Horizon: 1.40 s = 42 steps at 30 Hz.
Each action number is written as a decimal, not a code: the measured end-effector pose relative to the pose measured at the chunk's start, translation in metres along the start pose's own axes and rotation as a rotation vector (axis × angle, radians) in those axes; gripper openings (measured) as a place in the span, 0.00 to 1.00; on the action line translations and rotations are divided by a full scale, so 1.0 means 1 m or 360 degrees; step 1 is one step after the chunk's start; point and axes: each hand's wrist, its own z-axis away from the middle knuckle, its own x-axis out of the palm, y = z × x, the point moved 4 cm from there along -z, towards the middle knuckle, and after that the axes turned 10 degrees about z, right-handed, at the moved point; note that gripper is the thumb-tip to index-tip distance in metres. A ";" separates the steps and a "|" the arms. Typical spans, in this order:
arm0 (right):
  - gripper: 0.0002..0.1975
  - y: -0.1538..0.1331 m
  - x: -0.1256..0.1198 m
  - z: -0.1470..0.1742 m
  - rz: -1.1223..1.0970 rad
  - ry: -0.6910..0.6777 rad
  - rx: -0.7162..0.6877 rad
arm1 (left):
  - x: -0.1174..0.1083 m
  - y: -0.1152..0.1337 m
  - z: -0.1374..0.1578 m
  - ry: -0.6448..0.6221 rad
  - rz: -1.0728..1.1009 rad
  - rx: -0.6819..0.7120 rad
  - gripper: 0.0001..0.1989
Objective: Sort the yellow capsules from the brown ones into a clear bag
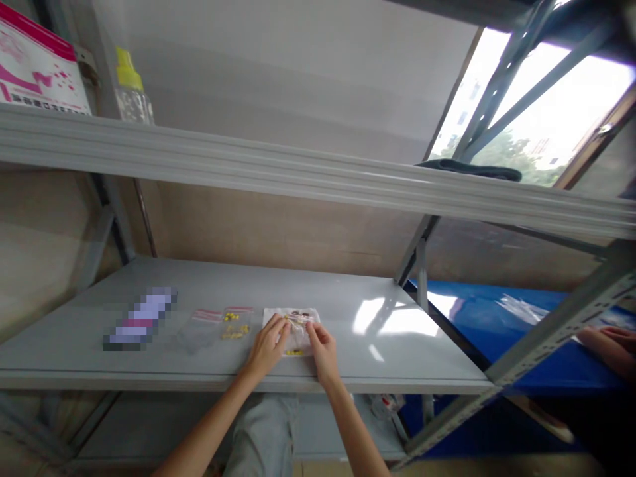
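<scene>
My left hand (268, 343) and my right hand (322, 346) face each other over a white sheet (314, 315) on the grey shelf. Between them is a small clear plastic bag (299, 323) with yellowish bits in it, its edges pinched by the fingers of both hands. Small dark and yellow pieces show on the sheet beyond and below the bag. Left of my hands lies a zip bag (237, 326) with small yellow pieces. Beside it, another clear zip bag (206, 317) with a red-striped top lies flat. The exact kind of the pieces is too small to make out.
A pixelated purple item (142, 320) lies at the shelf's left. Overhead, an upper shelf beam (298, 165) bears a yellow-capped bottle (133, 93) and a pink-white box (40, 66). At right, past a metal post (422, 271), another person's hand (609, 344) is at a blue surface (467, 344).
</scene>
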 end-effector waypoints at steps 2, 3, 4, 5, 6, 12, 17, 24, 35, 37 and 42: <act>0.15 -0.001 0.000 0.001 0.0044 -0.0009 -0.0013 | -0.003 -0.001 -0.001 0.0119 0.0023 -0.0040 0.14; 0.15 -0.002 0.001 0.001 0.0050 -0.0033 -0.0018 | -0.004 -0.001 -0.001 0.0149 0.0033 -0.0048 0.14; 0.15 -0.003 0.001 0.001 0.0048 -0.0070 -0.0021 | -0.005 -0.001 -0.001 0.0161 0.0044 -0.0053 0.14; 0.15 -0.004 0.002 0.001 0.0040 -0.0108 -0.0020 | -0.005 -0.001 -0.001 0.0164 0.0057 -0.0056 0.13; 0.14 -0.004 0.003 0.001 0.0032 -0.0140 -0.0018 | -0.005 -0.001 -0.001 0.0166 0.0069 -0.0059 0.13; 0.15 -0.002 -0.002 0.001 -0.0011 -0.0079 0.0018 | -0.006 0.006 0.002 0.0215 0.0094 0.0029 0.12; 0.15 0.002 -0.003 0.001 -0.0011 -0.0079 0.0039 | -0.005 0.009 0.002 0.0170 0.0056 0.0089 0.13; 0.15 0.004 -0.005 -0.002 -0.0034 -0.0020 0.0079 | -0.004 0.004 0.001 0.0146 -0.0003 0.0056 0.10; 0.19 0.012 -0.008 -0.003 0.0078 0.0010 0.0051 | 0.001 0.000 -0.001 0.0138 -0.0033 0.0039 0.12; 0.18 0.012 -0.009 -0.003 0.0069 0.0029 0.0042 | 0.002 -0.002 -0.001 0.0137 -0.0016 0.0033 0.13; 0.18 0.009 -0.006 -0.002 0.0048 0.0010 0.0033 | -0.001 -0.004 -0.002 0.0186 0.0029 -0.0004 0.13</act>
